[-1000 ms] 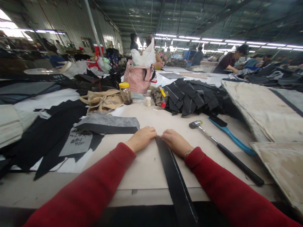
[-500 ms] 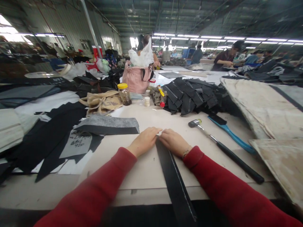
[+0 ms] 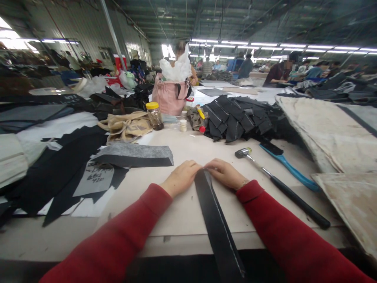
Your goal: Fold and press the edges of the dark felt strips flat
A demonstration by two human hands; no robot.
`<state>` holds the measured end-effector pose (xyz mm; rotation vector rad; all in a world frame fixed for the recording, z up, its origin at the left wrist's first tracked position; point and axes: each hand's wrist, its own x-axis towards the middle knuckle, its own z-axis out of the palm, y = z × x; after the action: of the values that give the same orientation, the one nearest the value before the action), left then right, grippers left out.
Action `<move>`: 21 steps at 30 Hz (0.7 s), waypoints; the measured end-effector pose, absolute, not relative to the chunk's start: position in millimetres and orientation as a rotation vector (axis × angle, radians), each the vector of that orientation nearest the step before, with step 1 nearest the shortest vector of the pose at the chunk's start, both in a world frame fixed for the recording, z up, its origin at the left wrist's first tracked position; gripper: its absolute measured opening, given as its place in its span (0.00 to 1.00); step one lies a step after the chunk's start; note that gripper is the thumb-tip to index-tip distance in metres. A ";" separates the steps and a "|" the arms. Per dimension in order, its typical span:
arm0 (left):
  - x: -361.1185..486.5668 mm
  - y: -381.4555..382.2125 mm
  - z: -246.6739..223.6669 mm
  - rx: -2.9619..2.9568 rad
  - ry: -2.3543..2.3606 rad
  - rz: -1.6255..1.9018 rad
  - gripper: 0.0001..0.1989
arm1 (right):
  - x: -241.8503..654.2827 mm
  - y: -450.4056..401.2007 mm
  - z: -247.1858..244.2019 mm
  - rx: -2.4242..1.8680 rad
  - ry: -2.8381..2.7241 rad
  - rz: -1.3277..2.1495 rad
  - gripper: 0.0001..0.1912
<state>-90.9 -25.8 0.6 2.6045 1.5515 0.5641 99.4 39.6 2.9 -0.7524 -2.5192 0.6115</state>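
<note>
A long black strip of fabric [image 3: 216, 220] with a pale line along its right side runs from the table's front edge up to my hands. My left hand [image 3: 185, 177] is closed at the far left corner of the strip, its fingertips partly hidden. At the far right corner, my right hand [image 3: 224, 173] pinches the strip's end between thumb and fingers. The fingertips of both hands nearly meet. Left of my hands lies a grey-and-black fabric piece [image 3: 135, 154]. To their right rests a mallet [image 3: 279, 186] with a black handle.
Beyond the mallet lies a blue-handled brush [image 3: 290, 167]. At the back are a heap of black pieces [image 3: 235, 118], a yellow-lidded jar [image 3: 154, 117] and a pink bag [image 3: 171, 97]. Black fabric [image 3: 67, 165] covers the left side; cream boards [image 3: 312, 133] lie right. Co-workers are in the background.
My right hand has shifted slightly right and away from the left, uncovering more of the strip's far end. My left hand has barely moved.
</note>
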 end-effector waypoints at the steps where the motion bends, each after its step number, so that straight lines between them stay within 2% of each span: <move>1: -90.7 -25.9 0.5 2.613 1.549 0.556 0.14 | 99.4 39.6 3.2 -0.738 -2.553 0.563 0.12; 7: -91.1 -26.9 1.0 2.661 1.547 0.472 0.14 | 102.3 37.2 9.9 -0.669 -2.745 0.300 0.13; 14: -87.5 -21.8 13.1 2.739 1.559 0.264 0.10 | 93.7 23.0 17.6 -0.776 -2.897 0.097 0.11; 17: -87.8 -17.6 14.3 2.716 1.555 0.244 0.09 | 92.0 19.6 19.7 -0.837 -2.925 0.092 0.11; 21: -90.7 -16.2 8.6 2.626 1.559 0.385 0.09 | 95.1 17.5 22.7 -0.901 -2.882 0.255 0.12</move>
<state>-90.7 -16.2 8.6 2.6261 1.5586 0.3854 95.1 17.5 22.7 -0.9013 -2.8824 0.2549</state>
